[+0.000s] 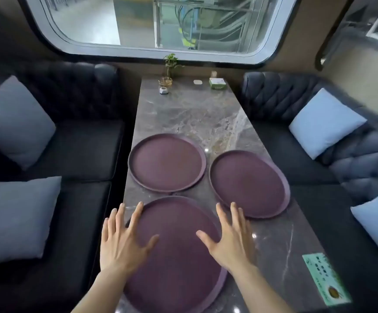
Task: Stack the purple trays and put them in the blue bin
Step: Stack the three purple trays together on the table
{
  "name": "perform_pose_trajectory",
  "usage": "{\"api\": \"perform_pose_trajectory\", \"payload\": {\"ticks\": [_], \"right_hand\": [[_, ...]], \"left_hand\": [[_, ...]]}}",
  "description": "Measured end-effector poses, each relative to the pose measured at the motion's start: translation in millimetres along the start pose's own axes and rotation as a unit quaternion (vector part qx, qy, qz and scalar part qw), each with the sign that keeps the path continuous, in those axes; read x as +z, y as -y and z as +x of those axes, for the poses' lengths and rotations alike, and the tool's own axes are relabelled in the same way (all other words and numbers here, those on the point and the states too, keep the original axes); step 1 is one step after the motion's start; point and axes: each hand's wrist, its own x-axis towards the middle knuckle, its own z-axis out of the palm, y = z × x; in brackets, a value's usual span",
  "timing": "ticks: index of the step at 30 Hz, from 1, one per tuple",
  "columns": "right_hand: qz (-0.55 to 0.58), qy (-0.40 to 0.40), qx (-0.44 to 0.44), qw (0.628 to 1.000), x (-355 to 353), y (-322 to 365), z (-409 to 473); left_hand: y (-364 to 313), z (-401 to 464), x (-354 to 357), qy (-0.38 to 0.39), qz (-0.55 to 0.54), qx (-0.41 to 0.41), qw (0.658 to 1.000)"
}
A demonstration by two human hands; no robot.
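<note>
Hovering over the nearest tray (179,263), both hands are flat with fingers spread and hold nothing. The left hand (121,240) lies over the tray's left rim, its outer fingers reaching past the edge above the table (274,245). The right hand (229,238) lies over the tray's right rim, thumb pointing inward across the purple surface. Whether either palm touches the tray cannot be told. The tray sits flat between and beneath the two hands, its near edge running out of view.

Just beyond the right hand's fingertips lies a second purple tray (249,184), flat on the table and close beside the nearest one. Beyond the left hand, further up the table, lies a third purple tray (167,162), flat, its near rim just beside the first tray's far rim. None is stacked on another.

To the right of the right wrist, a green sticker (323,279) is fixed near the table edge. At the far end stand a small plant (171,64), a glass dish (165,82) and a green box (217,83). Dark sofas with grey cushions (14,118) flank the table.
</note>
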Motion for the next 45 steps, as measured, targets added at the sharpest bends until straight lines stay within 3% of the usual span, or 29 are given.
{"api": "perform_pose_trajectory", "payload": {"ticks": [8,13,22,30,38,45], "right_hand": [[0.092,0.143,0.152,0.974,62,-15,-13],[0.113,0.154,0.183,0.964,74,-13,-12],[0.07,0.176,0.18,0.965,68,-9,-8],[0.014,0.131,0.152,0.98,33,10,5],[-0.011,0.069,0.105,0.992,-10,42,76],[-0.03,0.055,0.073,0.995,-14,53,177]], "left_hand": [[24,-21,40,0.152,-0.038,-0.113,0.981],[27,-24,49,0.194,-0.044,-0.133,0.971],[27,-22,51,0.176,-0.038,-0.152,0.972],[20,-3,20,0.128,-0.051,-0.137,0.981],[7,70,-24,0.053,-0.075,-0.123,0.988],[-3,154,-17,0.049,-0.075,-0.147,0.985]]}}
